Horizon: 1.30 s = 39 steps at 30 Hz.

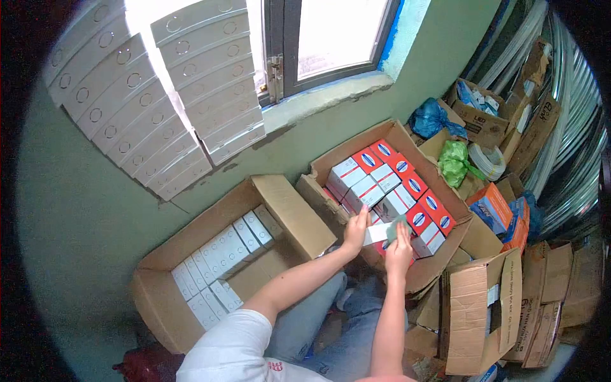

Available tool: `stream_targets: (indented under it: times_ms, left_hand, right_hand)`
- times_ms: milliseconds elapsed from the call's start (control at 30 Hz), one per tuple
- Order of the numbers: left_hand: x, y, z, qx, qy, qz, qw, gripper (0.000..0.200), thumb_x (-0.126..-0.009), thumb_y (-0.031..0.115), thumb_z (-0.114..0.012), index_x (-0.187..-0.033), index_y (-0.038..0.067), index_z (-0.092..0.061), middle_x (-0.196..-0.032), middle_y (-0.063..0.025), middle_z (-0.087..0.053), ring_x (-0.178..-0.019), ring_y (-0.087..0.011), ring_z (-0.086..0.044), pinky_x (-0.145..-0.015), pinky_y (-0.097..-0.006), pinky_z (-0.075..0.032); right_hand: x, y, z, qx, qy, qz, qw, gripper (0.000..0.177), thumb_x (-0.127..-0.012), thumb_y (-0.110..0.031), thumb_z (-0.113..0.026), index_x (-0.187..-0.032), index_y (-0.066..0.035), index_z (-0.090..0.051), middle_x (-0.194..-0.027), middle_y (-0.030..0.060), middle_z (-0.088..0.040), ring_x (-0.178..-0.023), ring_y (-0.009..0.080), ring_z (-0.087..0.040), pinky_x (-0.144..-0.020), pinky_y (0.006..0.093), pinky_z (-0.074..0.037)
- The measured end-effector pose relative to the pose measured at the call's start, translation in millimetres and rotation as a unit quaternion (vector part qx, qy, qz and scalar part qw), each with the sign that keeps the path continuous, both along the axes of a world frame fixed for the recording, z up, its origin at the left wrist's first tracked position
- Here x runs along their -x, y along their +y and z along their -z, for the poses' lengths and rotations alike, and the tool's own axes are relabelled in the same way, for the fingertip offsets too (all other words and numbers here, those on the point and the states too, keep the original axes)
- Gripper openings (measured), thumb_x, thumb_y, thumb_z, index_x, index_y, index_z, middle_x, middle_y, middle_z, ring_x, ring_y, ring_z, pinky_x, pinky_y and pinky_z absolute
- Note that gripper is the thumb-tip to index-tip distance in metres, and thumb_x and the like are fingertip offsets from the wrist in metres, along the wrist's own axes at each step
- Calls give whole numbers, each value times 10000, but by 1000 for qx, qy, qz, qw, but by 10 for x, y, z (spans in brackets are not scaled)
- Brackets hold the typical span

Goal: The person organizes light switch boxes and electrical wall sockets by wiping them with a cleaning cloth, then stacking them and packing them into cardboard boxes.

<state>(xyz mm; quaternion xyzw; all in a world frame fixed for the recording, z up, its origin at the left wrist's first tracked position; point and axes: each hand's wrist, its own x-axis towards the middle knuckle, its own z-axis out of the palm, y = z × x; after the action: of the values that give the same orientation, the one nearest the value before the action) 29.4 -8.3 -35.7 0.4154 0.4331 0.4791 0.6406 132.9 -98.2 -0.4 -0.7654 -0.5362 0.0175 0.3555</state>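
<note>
Over the right-hand carton, my left hand (358,232) is closed on one end of a small white box (377,234). My right hand (399,249) is at the other end, its fingers closed on a pale green piece (396,224) that looks like a cloth or pad against the box. Below both hands, the open carton (379,135) holds several red-and-white printed boxes (417,184). To the left, another open carton (156,258) contains rows of white plastic electrical boxes (219,254) with round marks on their sides.
Stacked white panels with round marks (133,79) line the wall by the window (340,38). On the right are a torn carton (468,318), orange-and-blue boxes (493,207), a green plastic bag (453,160), a blue bag (436,118) and coiled tubing (569,108).
</note>
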Motion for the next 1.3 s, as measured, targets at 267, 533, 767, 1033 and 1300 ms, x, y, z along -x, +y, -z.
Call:
stream_targets:
  times_ms: [267,533,767,1033,1300]
  left_hand:
    - [97,41,-38,31,16,-50,998,636,-980,522,-335,-541,68,-410,-526,7,-360,-529,-132,-351,-529,-328,-300]
    - [74,-27,-183,-25,-24,-16,999,604,-1001,436,-387,-490,118,-347,-504,43,-323,-485,-86,-290,-479,-302,-227]
    - [160,-120,-524,-299,160,-83,937,510,-962,245,-505,-487,59,-508,-433,-58,-436,-386,-140,-418,-475,-311,-295]
    - [12,32,-871,-514,198,38,834,390,-866,235,-601,-500,104,-570,-461,-72,-504,-401,-251,-462,-488,-369,-335]
    - [71,27,-669,-470,224,150,840,301,-885,255,-586,-657,66,-641,-643,-95,-619,-660,-270,-594,-658,-392,-411]
  right_hand:
    - [461,36,-186,-6,-51,-129,990,501,-803,-7,-428,-1298,21,-503,-1331,205,-511,-1272,379,-443,-1100,454,-307]
    - [-32,-29,-78,27,-7,-7,1000,517,-823,25,-412,-1337,21,-468,-1383,203,-459,-1319,372,-383,-1088,431,-331]
    - [294,-95,-249,-24,-27,-111,993,661,-775,47,-491,-1414,27,-325,-1455,218,-354,-1363,378,-312,-1119,452,-284]
    - [111,-118,-179,-63,-2,-39,997,677,-740,19,-639,-1369,-1,-388,-1398,219,-421,-1356,378,-329,-1112,454,-296]
    - [22,-155,-220,19,-70,-113,991,346,-627,104,-591,-951,13,-512,-961,180,-534,-998,391,-498,-870,469,-414]
